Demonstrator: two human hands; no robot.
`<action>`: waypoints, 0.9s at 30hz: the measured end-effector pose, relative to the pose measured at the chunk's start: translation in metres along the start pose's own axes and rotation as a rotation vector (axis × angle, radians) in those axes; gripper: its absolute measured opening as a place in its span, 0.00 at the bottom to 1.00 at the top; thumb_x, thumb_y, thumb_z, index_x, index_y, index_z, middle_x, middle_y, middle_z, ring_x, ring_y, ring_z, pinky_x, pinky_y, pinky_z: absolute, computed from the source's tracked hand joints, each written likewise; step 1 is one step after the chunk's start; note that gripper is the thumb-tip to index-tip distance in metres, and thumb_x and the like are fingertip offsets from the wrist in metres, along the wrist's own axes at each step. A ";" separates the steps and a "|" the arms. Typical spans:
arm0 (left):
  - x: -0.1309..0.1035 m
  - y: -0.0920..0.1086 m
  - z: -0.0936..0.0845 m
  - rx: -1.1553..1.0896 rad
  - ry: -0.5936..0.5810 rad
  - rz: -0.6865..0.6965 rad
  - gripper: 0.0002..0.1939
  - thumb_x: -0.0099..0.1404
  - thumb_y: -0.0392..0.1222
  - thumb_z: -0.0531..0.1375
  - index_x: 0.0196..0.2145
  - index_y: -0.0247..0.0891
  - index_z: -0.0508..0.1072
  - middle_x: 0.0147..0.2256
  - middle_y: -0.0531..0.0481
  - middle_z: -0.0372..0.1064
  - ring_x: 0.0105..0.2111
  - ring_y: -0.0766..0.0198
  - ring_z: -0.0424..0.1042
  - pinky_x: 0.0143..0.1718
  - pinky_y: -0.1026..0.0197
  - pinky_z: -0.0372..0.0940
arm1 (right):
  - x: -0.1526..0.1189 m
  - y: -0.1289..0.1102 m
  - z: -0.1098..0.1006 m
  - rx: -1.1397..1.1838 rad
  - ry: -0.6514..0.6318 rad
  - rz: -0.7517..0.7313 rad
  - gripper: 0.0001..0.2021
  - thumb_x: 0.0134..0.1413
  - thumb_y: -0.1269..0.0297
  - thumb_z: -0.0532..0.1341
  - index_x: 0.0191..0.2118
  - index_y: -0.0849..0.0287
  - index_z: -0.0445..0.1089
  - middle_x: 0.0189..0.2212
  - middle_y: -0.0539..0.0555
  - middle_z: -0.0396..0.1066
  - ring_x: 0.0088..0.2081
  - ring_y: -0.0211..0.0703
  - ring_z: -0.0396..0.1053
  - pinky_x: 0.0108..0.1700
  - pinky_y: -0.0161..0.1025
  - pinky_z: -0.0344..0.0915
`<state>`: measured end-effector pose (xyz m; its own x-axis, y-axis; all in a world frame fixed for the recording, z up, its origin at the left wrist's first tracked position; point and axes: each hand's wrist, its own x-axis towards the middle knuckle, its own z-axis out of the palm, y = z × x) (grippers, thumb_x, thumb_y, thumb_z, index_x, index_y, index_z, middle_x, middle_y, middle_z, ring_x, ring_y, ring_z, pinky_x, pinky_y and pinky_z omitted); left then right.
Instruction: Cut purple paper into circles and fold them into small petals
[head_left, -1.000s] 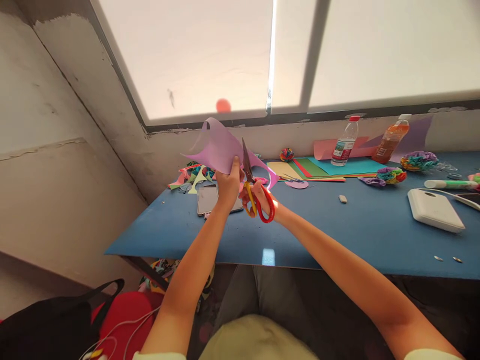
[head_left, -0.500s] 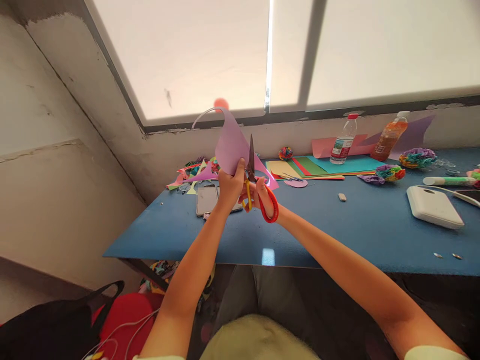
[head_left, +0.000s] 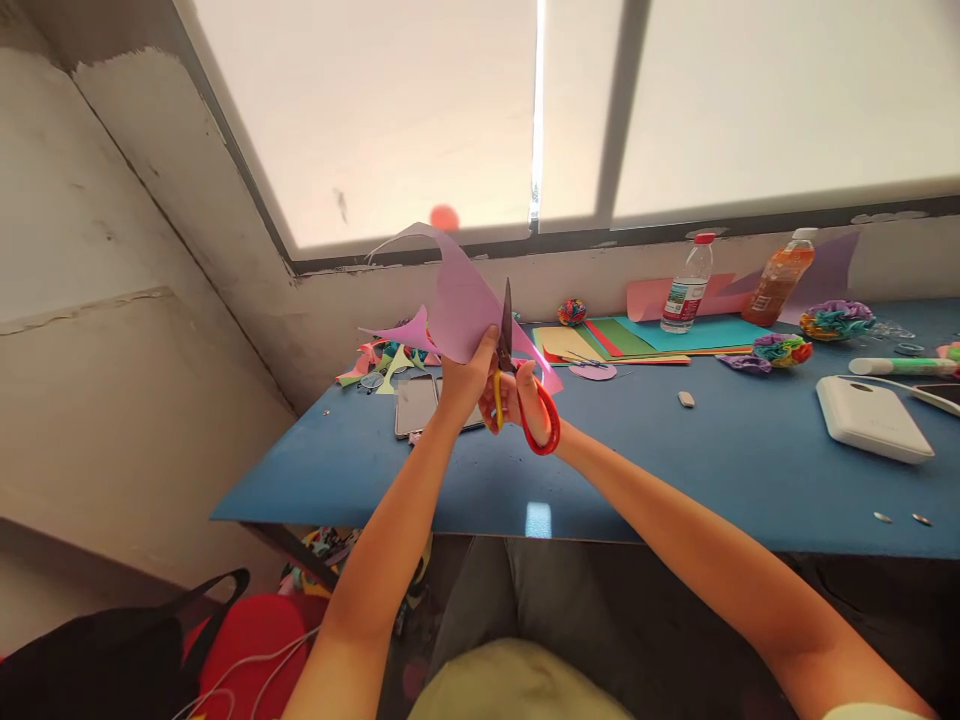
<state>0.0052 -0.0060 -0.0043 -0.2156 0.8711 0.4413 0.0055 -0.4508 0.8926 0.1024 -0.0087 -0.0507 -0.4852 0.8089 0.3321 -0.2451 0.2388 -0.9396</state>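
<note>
Between thumb and fingers, my left hand pinches a sheet of purple paper above the blue table. The paper has a curved cut edge, and a thin strip of it arches off to the upper left. My right hand grips scissors with one red and one yellow handle loop, my thumb through the red one. Their dark blades point upward at the paper's right edge, close beside my left thumb. A purple paper piece spreads behind the blades, its join to the held sheet partly hidden.
Colored paper sheets lie at the back, with a purple oval before them. A water bottle, an orange drink bottle and a white power bank stand or lie rightward. Paper scraps and a phone are leftward.
The purple paper has turned a little, its upper strip now reaching further left. Both hands keep their hold and sit slightly lower in view.
</note>
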 end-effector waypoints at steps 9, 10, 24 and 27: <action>0.007 -0.008 0.002 -0.085 -0.063 0.009 0.20 0.54 0.52 0.63 0.17 0.39 0.58 0.15 0.57 0.52 0.16 0.71 0.54 0.18 0.64 0.52 | -0.008 -0.005 0.006 0.092 0.087 0.090 0.32 0.40 0.25 0.44 0.24 0.53 0.56 0.14 0.44 0.42 0.15 0.33 0.41 0.17 0.37 0.48; 0.007 -0.007 0.002 -0.105 -0.061 0.008 0.20 0.53 0.51 0.63 0.17 0.39 0.58 0.15 0.57 0.51 0.15 0.72 0.53 0.17 0.64 0.51 | -0.008 -0.005 0.007 0.093 0.108 0.117 0.32 0.39 0.25 0.46 0.23 0.53 0.54 0.13 0.43 0.41 0.15 0.32 0.40 0.16 0.36 0.45; 0.010 -0.002 -0.002 -0.206 0.138 0.075 0.20 0.55 0.50 0.61 0.16 0.38 0.58 0.14 0.58 0.51 0.14 0.74 0.52 0.16 0.66 0.51 | -0.005 -0.003 0.002 -0.062 -0.170 0.024 0.37 0.40 0.26 0.44 0.32 0.58 0.64 0.32 0.59 0.69 0.32 0.44 0.68 0.22 0.36 0.65; 0.012 -0.002 -0.003 -0.242 0.130 0.071 0.18 0.54 0.47 0.62 0.17 0.38 0.58 0.14 0.59 0.50 0.14 0.74 0.51 0.16 0.67 0.50 | -0.004 -0.002 0.002 -0.056 -0.156 0.023 0.36 0.42 0.27 0.45 0.37 0.57 0.65 0.37 0.61 0.69 0.39 0.48 0.68 0.26 0.37 0.67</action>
<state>-0.0006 0.0043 -0.0013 -0.3468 0.8105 0.4720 -0.2054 -0.5566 0.8050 0.1032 -0.0129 -0.0503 -0.6153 0.7226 0.3150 -0.1876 0.2539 -0.9489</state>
